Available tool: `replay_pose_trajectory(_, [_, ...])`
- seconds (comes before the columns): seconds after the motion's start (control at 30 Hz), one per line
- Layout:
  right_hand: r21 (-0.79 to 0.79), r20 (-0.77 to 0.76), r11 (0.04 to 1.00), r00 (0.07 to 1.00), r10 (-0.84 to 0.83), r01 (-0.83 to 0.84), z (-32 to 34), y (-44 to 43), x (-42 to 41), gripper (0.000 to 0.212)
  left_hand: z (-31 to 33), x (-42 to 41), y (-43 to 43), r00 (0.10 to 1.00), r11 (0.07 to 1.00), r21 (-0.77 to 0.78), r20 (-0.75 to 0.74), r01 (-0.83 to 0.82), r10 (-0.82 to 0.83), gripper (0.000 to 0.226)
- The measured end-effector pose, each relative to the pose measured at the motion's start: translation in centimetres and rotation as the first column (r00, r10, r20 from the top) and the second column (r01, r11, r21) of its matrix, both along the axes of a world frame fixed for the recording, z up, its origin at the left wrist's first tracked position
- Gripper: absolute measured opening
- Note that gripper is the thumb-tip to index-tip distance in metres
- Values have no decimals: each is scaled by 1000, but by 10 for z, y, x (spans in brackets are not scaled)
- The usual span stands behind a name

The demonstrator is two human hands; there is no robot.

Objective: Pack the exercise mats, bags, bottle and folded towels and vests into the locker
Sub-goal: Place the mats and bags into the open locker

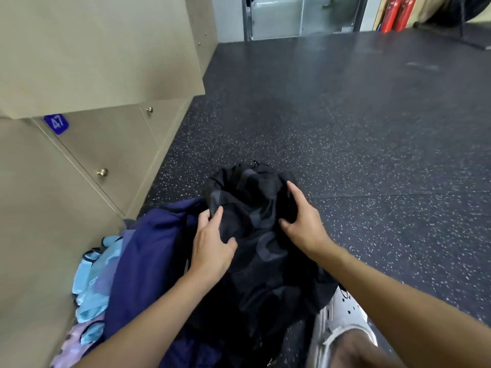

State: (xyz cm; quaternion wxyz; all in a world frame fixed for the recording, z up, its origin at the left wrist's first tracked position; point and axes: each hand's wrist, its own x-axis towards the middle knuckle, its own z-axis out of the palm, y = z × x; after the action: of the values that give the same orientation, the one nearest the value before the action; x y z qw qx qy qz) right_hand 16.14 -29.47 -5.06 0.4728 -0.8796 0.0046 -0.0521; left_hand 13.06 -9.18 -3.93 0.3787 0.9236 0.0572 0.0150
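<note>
Head view: The lower part of the black bag (252, 208) merged into shadow between the forearms, so its outline there could not be traced. The navy fabric item (148, 251) to its left was partly covered by the left forearm; whether it was a bag or a mat could not be determined. The light-blue vests (93, 282) lay crumpled against the locker (106, 144), partly under the navy item. The open locker door (93, 49) was cut off by the upper frame edge and hid the compartment interior. The plate marked 47 (56, 124) was blurred.

The black bag rested on the speckled floor (372, 155), just beside the locker base. The left hand (210, 245) pinched a fold at the bag's left edge between thumb and fingers. The right hand (303, 219) gripped the bag's right side, thumb pressed into the fabric, its outer fingers hidden behind the bag. A white shoe (342, 317) showed under the right forearm.
</note>
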Motion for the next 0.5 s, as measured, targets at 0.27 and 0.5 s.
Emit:
replay_pose_trajectory(0.27, [-30,199,991,971,133,-130,93,70,-17,86,79,-41,67,978,994,-29,179,-107,110,75])
replay_pose_trajectory(0.5, [4,347,953,895,282,-302,177,167,-36,81,167,-86,157,899,972,-58,372,-226,232,73])
